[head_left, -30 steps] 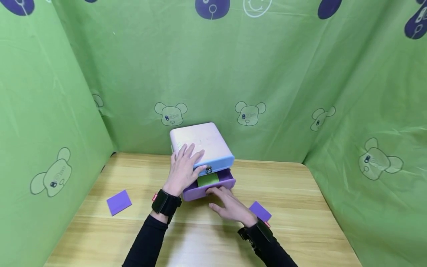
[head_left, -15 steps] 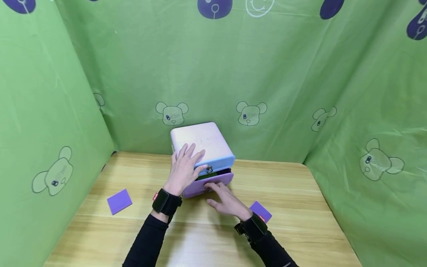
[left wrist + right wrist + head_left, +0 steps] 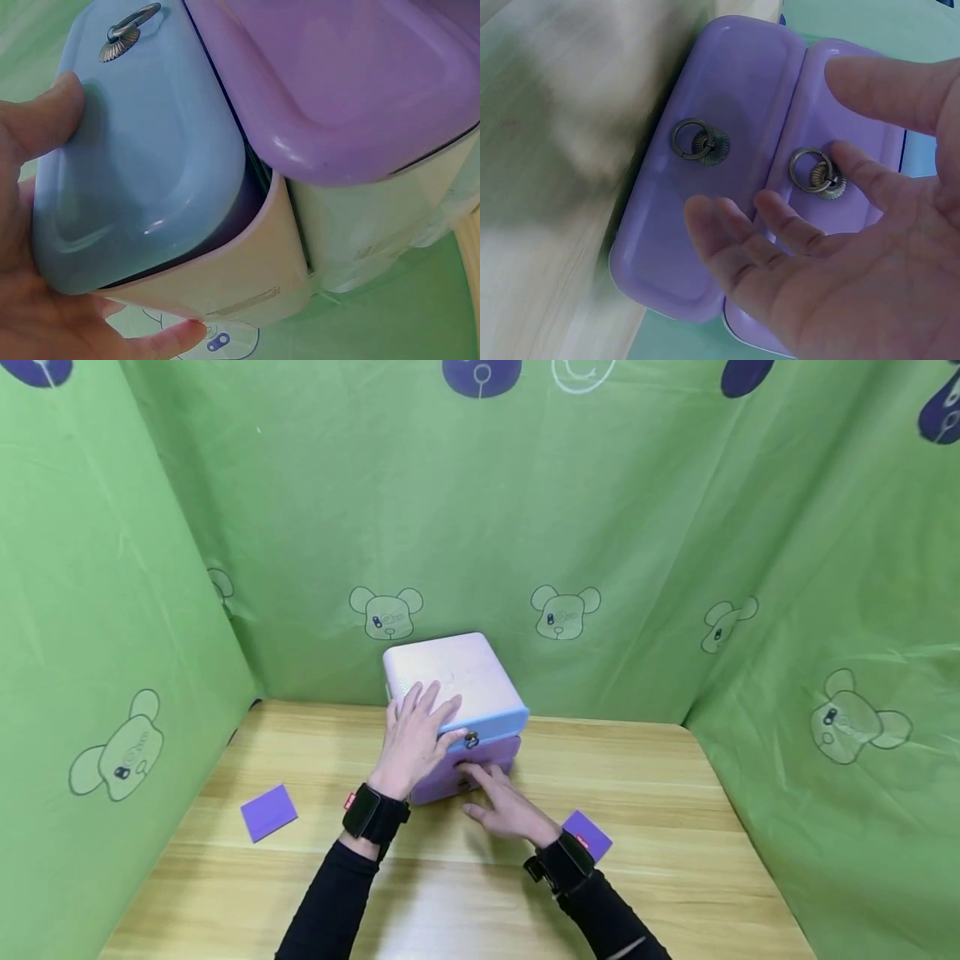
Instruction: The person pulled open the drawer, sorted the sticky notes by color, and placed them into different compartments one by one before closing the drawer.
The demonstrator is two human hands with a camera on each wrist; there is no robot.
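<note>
A small drawer cabinet (image 3: 468, 681) with a pale pink top stands near the back of the table. Its top drawer front (image 3: 150, 150) is blue, with a metal ring pull (image 3: 129, 31). Two purple drawer fronts (image 3: 705, 82) lie below it, each with its own ring pull (image 3: 711, 146). My left hand (image 3: 408, 747) rests spread on the cabinet's left top, its thumb reaching onto the blue front. My right hand (image 3: 513, 806) is in front of the purple drawers, fingers extended with the fingertips at the upper purple front; it grips nothing.
One purple square card (image 3: 268, 813) lies on the wooden table (image 3: 660, 827) to the left. Another purple card (image 3: 587, 835) lies to the right, partly behind the right wrist strap. Green printed cloth (image 3: 480, 518) encloses the back and sides, close behind the cabinet.
The purple drawer, which stood out with a green piece showing inside, has slid back into the cabinet under my right fingers. My left hand has stayed on the cabinet.
</note>
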